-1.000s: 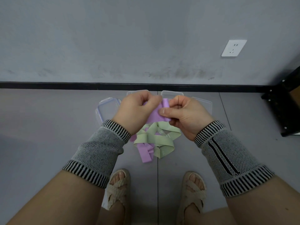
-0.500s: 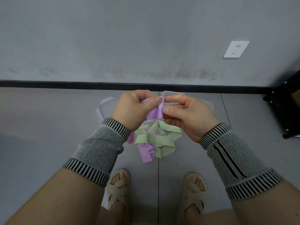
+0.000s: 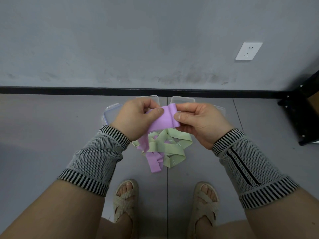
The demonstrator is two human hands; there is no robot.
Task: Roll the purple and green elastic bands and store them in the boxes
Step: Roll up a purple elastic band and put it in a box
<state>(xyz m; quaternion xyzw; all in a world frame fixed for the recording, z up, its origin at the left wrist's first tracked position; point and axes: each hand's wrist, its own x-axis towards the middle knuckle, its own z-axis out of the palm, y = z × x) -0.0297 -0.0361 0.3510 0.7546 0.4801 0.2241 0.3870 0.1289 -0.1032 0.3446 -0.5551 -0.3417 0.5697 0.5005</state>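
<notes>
A purple elastic band (image 3: 164, 119) is held up flat between both hands above the floor. My left hand (image 3: 136, 118) pinches its left end with thumb on top. My right hand (image 3: 198, 121) pinches its right end, where the edge is folded over into a small roll. The band's tail hangs down below my left hand. Beneath the hands, green bands (image 3: 170, 145) and another purple band (image 3: 156, 163) lie tangled on the floor. Clear plastic boxes (image 3: 110, 112) and lids (image 3: 183, 99) sit behind the hands, partly hidden.
A grey wall with a black skirting strip (image 3: 69, 89) runs behind the boxes. A white socket (image 3: 248, 51) is on the wall at right. A black shelf frame (image 3: 303, 114) stands at the far right. My sandalled feet (image 3: 126, 200) are below the bands.
My hands have moved slightly apart, spreading the purple band wider and flatter between them. The right hand now pinches a folded edge at the band's right end.
</notes>
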